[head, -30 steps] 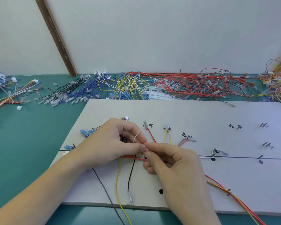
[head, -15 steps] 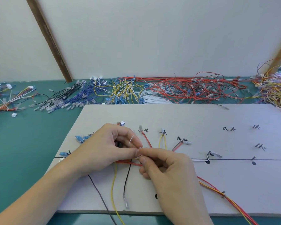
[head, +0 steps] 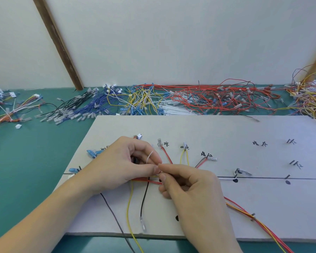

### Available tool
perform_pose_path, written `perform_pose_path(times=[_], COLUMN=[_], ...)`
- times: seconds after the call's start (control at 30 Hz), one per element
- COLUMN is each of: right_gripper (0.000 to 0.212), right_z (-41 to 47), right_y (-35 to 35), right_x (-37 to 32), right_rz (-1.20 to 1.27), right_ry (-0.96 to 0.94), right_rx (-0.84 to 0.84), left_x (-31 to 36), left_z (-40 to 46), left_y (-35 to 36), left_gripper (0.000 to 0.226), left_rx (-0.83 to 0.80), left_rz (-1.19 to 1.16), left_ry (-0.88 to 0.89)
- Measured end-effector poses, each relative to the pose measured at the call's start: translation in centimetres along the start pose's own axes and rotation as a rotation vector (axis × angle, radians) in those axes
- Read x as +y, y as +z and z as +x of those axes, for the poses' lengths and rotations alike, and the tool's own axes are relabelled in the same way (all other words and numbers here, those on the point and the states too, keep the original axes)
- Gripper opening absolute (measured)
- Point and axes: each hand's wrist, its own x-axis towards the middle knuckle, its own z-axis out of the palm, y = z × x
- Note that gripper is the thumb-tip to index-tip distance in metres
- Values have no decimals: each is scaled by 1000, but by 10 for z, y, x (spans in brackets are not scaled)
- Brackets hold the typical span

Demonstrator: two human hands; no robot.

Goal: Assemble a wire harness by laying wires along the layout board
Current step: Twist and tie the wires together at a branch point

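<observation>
On your far left a mixed wire bundle [head: 11, 110] lies on the green table [head: 26, 161], cut off by the frame edge. Next along the wall come black and blue wires [head: 80, 106], yellow wires [head: 140, 97], then a big tangle of red wires [head: 217, 99].

Your left hand [head: 117, 167] rests on the layout board [head: 190, 128], its thumb and forefinger pinching a thin white tie [head: 149, 157] over the wire bundle [head: 146, 180]. Your right hand [head: 188, 185] meets it fingertip to fingertip, pinching the same spot; exactly what it holds is hidden between the fingers. Both hands cover the junction of the wires. A yellow wire [head: 129, 207] and a black wire [head: 144, 198] hang toward the board's near edge.

Right of your hands, red and yellow wires [head: 244, 212] run off the lower corner. Handwritten marks [head: 259, 143] on the board are too blurred to read. A pale wall [head: 171, 42] with a slanted wooden strip [head: 57, 42] stands behind.
</observation>
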Motion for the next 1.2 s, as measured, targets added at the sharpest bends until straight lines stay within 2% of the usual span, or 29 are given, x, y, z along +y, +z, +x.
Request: perform_pose_path(times=[0.53,0.87,1.07,1.2], right_gripper=[39,39,38,39], right_z=[-1,-1,-1,-1], right_y=[0,1,0,1], right_x=[1,4,2,2], right_rz=[-55,-88,-51,-70], right_ry=[-10,-35,-11,-7], right_rx=[-3,6,2,0], left_x=[-3,-3,-3,-1], left_z=[2,1,1,0], left_y=[-1,0,1,1], left_gripper=[14,8,17,14], left_rx=[-5,-33,9,5], left_rz=[-35,6,-22,-13], left_ry=[2,42,4,-11])
